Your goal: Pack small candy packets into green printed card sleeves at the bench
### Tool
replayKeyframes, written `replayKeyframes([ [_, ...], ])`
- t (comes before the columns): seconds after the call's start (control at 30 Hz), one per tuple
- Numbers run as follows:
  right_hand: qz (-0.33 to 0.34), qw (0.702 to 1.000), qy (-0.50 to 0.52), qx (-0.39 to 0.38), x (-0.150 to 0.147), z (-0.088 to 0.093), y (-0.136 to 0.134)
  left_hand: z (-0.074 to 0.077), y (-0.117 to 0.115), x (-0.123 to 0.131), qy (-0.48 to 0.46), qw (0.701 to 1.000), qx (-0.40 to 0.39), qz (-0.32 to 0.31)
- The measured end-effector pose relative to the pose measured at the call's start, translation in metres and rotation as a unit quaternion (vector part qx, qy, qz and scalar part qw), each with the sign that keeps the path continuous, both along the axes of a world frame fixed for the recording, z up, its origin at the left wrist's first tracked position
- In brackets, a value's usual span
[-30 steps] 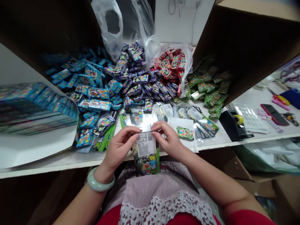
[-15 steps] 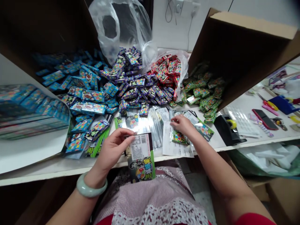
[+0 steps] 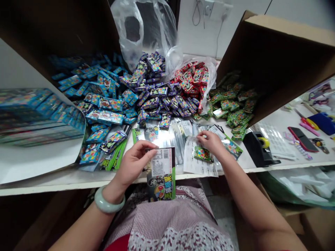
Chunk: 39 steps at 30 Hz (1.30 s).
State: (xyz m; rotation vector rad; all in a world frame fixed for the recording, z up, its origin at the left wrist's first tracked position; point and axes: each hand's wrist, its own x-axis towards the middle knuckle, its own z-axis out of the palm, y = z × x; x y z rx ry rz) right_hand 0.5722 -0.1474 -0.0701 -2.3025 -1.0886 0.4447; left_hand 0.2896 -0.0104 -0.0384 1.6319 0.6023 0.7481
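Observation:
My left hand (image 3: 136, 162) pinches the top left corner of a black and green printed packet (image 3: 161, 184), which has a white label and hangs over the table's front edge. Farther right, my right hand (image 3: 210, 143) has thumb and fingertips together at the upper edge of a white printed sticker sheet (image 3: 192, 162); what it pinches is too small to make out. A green candy box (image 3: 202, 153) lies on the sheet just below those fingers. Clear bags (image 3: 178, 139) lie flat between the hands.
Heaps of blue (image 3: 111, 103), purple (image 3: 158, 91), red (image 3: 193, 75) and green candy boxes (image 3: 230, 104) spread across the back. Cardboard boxes stand on both sides. A black tape dispenser (image 3: 258, 150), a phone (image 3: 303, 139) and scissors (image 3: 309, 120) lie at the right.
The whole view has shifted, so things appear farther right. My left hand still holds the packet, and my right hand remains at the sticker sheet's upper edge.

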Motion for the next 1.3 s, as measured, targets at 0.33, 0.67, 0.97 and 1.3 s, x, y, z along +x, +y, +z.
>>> replayKeyframes([
  [0.33, 0.053, 0.987, 0.135, 0.071, -0.013, 0.036, 0.001, 0.001, -0.003, 0.000, -0.008, 1.000, 0.010, -0.020],
  [0.67, 0.321, 0.933, 0.133, 0.092, -0.099, 0.097, 0.052, 0.004, -0.010, 0.006, -0.015, 0.999, 0.025, -0.036],
  [0.97, 0.303, 0.942, 0.133, 0.051, -0.100, 0.090, 0.058, 0.005, -0.011, 0.006, -0.041, 0.998, 0.017, -0.036],
  [1.3, 0.277, 0.922, 0.269, 0.014, -0.095, 0.080, 0.072, 0.000, -0.012, 0.001, -0.035, 0.995, 0.091, -0.005],
])
